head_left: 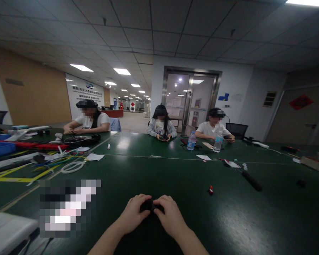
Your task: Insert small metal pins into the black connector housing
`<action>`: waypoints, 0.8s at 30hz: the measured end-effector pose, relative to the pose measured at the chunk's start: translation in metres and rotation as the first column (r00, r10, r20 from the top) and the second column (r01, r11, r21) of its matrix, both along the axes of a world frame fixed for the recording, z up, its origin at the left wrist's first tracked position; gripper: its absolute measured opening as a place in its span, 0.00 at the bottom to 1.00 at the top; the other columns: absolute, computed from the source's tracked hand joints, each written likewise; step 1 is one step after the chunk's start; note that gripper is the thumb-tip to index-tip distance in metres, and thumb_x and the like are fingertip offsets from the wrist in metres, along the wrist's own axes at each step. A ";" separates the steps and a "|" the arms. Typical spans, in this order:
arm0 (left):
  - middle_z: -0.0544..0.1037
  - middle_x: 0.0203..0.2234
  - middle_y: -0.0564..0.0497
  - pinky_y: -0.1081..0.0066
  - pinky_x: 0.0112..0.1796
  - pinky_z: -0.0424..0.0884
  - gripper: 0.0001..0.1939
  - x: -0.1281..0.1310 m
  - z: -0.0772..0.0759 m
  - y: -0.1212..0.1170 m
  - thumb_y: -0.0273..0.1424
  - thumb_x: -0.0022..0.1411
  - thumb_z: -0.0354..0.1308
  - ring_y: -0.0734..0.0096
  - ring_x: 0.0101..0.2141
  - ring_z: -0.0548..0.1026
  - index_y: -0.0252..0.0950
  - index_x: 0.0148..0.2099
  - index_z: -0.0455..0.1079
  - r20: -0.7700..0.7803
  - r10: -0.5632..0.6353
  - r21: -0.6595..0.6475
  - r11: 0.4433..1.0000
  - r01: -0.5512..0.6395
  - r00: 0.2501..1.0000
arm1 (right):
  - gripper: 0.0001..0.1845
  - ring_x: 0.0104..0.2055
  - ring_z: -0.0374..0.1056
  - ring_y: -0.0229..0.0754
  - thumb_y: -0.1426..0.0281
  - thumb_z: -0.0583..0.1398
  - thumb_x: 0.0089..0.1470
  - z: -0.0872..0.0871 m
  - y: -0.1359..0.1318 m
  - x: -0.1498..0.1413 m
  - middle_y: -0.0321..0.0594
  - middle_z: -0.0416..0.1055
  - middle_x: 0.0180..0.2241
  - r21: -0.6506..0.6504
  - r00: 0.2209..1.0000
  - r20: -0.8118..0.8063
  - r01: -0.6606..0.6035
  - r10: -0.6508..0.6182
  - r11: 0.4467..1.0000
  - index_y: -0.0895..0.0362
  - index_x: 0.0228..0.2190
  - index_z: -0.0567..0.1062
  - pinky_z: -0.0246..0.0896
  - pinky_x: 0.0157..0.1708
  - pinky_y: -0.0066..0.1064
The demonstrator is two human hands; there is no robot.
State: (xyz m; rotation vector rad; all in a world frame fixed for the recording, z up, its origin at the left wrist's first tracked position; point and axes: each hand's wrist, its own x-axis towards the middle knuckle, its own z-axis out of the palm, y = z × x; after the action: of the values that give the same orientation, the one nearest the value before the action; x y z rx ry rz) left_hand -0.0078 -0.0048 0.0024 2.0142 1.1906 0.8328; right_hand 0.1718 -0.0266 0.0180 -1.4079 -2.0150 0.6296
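Both my hands meet low in the middle of the head view, just over the dark green table. Between them is a small black object, mostly covered by my fingers, so its kind does not show. My left hand is closed around its left side, thumb and fingers curled in. From the other side my right hand grips it, with the fingertips of both hands close together at the middle. To the right, apart from my hands, a small red item lies on the table.
A blurred-out item and a white box lie at left. Cables and blue trays crowd the far left. Two water bottles stand ahead. A dark rod-like thing lies right. Three people sit across the table.
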 end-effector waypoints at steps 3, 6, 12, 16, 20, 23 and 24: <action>0.71 0.44 0.49 0.62 0.49 0.55 0.21 -0.001 -0.002 0.001 0.33 0.51 0.56 0.59 0.46 0.66 0.42 0.50 0.66 -0.048 0.008 0.023 1.000 -0.006 0.999 | 0.13 0.42 0.63 0.43 0.72 0.55 0.47 0.000 -0.001 0.000 0.34 0.68 0.38 -0.019 1.000 0.004 0.002 -0.002 1.000 0.48 0.35 0.73 0.55 0.42 0.37; 0.71 0.44 0.49 0.63 0.49 0.55 0.22 0.000 -0.004 0.003 0.34 0.52 0.55 0.61 0.46 0.66 0.42 0.51 0.65 -0.082 0.002 0.039 0.999 0.001 0.997 | 0.13 0.42 0.62 0.43 0.73 0.56 0.46 0.003 -0.001 0.000 0.34 0.68 0.39 -0.032 1.000 0.027 0.005 -0.004 0.999 0.48 0.35 0.73 0.56 0.42 0.37; 0.70 0.45 0.48 0.65 0.49 0.56 0.23 0.002 -0.005 0.003 0.30 0.50 0.54 0.62 0.47 0.66 0.40 0.51 0.65 -0.179 0.044 0.076 0.997 -0.031 0.983 | 0.14 0.44 0.61 0.44 0.72 0.58 0.44 0.006 -0.001 0.001 0.36 0.66 0.38 -0.034 0.999 0.048 0.022 -0.021 0.999 0.46 0.35 0.75 0.56 0.44 0.37; 0.70 0.45 0.49 0.65 0.49 0.56 0.22 0.003 -0.002 0.002 0.30 0.51 0.53 0.63 0.47 0.66 0.40 0.51 0.64 -0.211 0.046 0.075 0.997 -0.031 0.976 | 0.20 0.51 0.58 0.45 0.71 0.60 0.41 0.001 0.001 0.006 0.35 0.62 0.47 -0.065 1.000 0.002 0.028 -0.028 0.997 0.46 0.40 0.72 0.52 0.50 0.38; 0.70 0.46 0.49 0.64 0.50 0.55 0.23 0.004 0.000 0.001 0.30 0.51 0.52 0.63 0.47 0.65 0.40 0.52 0.63 -0.226 0.056 0.066 0.997 -0.042 0.972 | 0.28 0.51 0.58 0.44 0.70 0.61 0.40 -0.003 0.004 0.012 0.37 0.63 0.48 -0.125 0.996 -0.078 0.031 -0.041 0.992 0.49 0.47 0.67 0.51 0.51 0.37; 0.69 0.48 0.48 0.64 0.51 0.54 0.25 0.004 -0.001 0.001 0.29 0.51 0.53 0.63 0.49 0.64 0.40 0.53 0.62 -0.217 0.054 0.057 0.997 -0.042 0.975 | 0.30 0.51 0.59 0.44 0.70 0.61 0.39 -0.005 0.006 0.015 0.38 0.65 0.47 -0.176 0.993 -0.097 0.049 -0.066 0.983 0.51 0.48 0.66 0.52 0.51 0.36; 0.68 0.48 0.48 0.64 0.51 0.54 0.25 0.004 -0.002 0.002 0.29 0.50 0.53 0.62 0.49 0.64 0.40 0.53 0.62 -0.198 0.053 0.050 0.998 -0.044 0.979 | 0.30 0.50 0.60 0.44 0.71 0.61 0.39 -0.006 0.007 0.015 0.38 0.65 0.47 -0.179 0.992 -0.105 0.052 -0.072 0.982 0.52 0.47 0.66 0.52 0.51 0.36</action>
State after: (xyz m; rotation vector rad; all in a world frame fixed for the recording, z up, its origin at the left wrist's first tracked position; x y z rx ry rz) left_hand -0.0037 -0.0032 0.0007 2.1533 1.3475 0.6995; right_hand 0.1871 -0.0197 0.0123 -1.4970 -1.8587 0.8568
